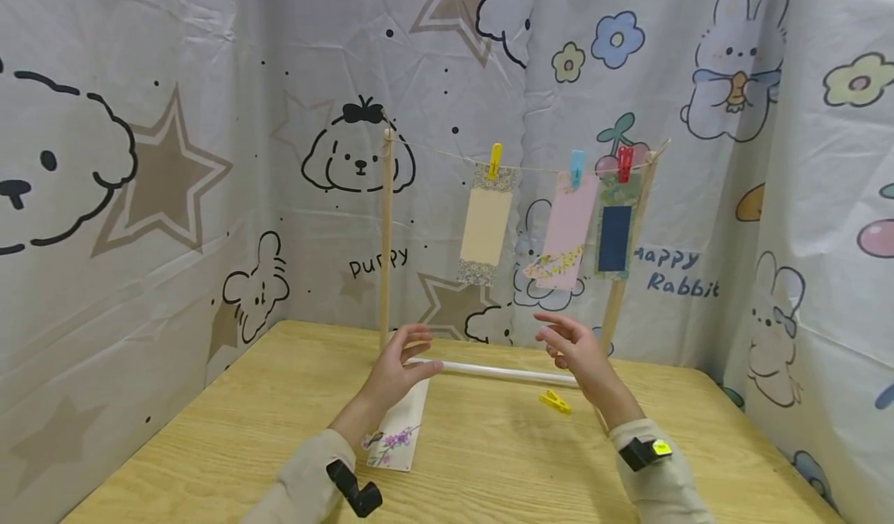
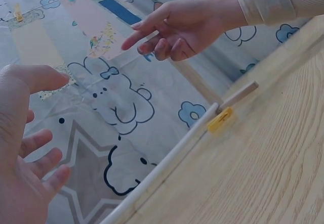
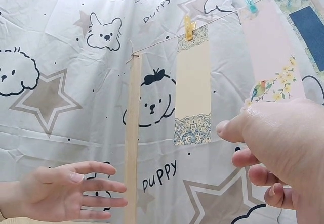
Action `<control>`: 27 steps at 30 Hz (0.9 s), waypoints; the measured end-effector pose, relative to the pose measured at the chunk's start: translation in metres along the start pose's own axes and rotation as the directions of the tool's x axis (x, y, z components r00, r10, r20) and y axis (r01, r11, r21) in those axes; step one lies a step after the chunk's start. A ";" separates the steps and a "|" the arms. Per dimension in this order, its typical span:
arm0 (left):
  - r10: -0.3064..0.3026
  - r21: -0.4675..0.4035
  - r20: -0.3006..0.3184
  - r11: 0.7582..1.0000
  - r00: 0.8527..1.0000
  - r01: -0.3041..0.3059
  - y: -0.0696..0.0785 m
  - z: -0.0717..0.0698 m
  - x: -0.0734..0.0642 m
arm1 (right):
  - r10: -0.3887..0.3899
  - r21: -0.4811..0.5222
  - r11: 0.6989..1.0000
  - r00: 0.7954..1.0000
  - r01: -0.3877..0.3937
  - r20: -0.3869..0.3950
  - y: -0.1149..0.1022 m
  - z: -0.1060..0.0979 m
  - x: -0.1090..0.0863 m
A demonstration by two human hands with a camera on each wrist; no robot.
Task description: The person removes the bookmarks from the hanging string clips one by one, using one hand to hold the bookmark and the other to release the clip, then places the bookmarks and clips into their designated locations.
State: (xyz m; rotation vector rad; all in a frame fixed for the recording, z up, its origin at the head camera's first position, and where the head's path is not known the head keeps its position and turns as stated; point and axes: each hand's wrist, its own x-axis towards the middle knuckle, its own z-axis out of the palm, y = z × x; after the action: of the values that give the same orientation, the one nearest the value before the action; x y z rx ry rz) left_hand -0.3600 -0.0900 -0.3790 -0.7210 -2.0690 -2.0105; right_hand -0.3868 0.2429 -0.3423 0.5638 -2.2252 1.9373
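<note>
My left hand [image 1: 396, 365] is raised over the table's left part, its fingers loosely bent and nothing in them. Below it lies a white bookmark [image 1: 398, 446] with purple blossoms, partly hidden by the hand and wrist. On the other side, my right hand [image 1: 578, 353] hovers near the right post, also holding nothing. A loose yellow clothespin [image 1: 555, 401] lies on the table, left of that wrist. From a string hang a cream bookmark [image 1: 486, 225] under a yellow clothespin [image 1: 494, 161], a pink bookmark [image 1: 571, 213] under a blue one [image 1: 576, 168], and a green-and-navy bookmark [image 1: 615, 237] under a red one [image 1: 625, 164].
The string runs between a left wooden post [image 1: 387, 237] and a right wooden post [image 1: 613, 318]. A white rod [image 1: 503, 371] joins them low down. Patterned curtains [image 1: 335, 43] surround the back and sides of the wooden table [image 1: 489, 470].
</note>
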 end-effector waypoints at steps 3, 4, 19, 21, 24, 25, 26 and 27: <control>0.001 -0.001 0.004 1.000 1.000 -0.001 -0.001 0.000 0.001 | 0.004 0.009 1.000 1.000 -0.004 -0.006 0.001 0.001 -0.001; 0.002 -0.001 0.006 1.000 1.000 -0.002 -0.002 0.000 0.001 | 0.004 0.012 1.000 1.000 -0.004 -0.005 0.001 0.002 -0.001; -0.030 -0.055 -0.009 0.998 1.000 0.030 -0.002 0.000 0.004 | -0.012 0.005 1.000 1.000 0.011 0.008 0.003 0.003 0.000; -0.032 -0.054 -0.008 0.998 0.999 0.031 -0.001 0.000 0.005 | -0.010 0.006 1.000 1.000 0.010 0.007 0.003 0.002 0.000; -0.018 -0.041 -0.001 0.999 1.000 0.018 -0.001 0.002 0.006 | -0.011 0.009 1.000 1.000 0.011 -0.001 0.003 0.001 0.001; -0.017 -0.036 0.002 0.999 1.000 0.017 -0.002 0.003 0.007 | -0.011 0.011 1.000 1.000 0.011 -0.004 0.003 0.001 0.001; -0.011 -0.032 0.007 0.999 1.000 0.012 -0.002 0.003 0.007 | -0.011 0.012 1.000 1.000 0.011 -0.004 0.003 0.000 0.001; -0.012 -0.028 0.010 1.000 1.000 0.013 -0.002 0.004 0.008 | -0.011 0.013 1.000 1.000 0.011 -0.005 0.002 0.000 0.001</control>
State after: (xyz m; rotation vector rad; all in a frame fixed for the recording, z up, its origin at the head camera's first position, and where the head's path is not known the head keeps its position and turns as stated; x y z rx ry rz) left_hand -0.3667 -0.0845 -0.3779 -0.7264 -2.0596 -2.0508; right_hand -0.3887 0.2428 -0.3441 0.5708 -2.2038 1.9470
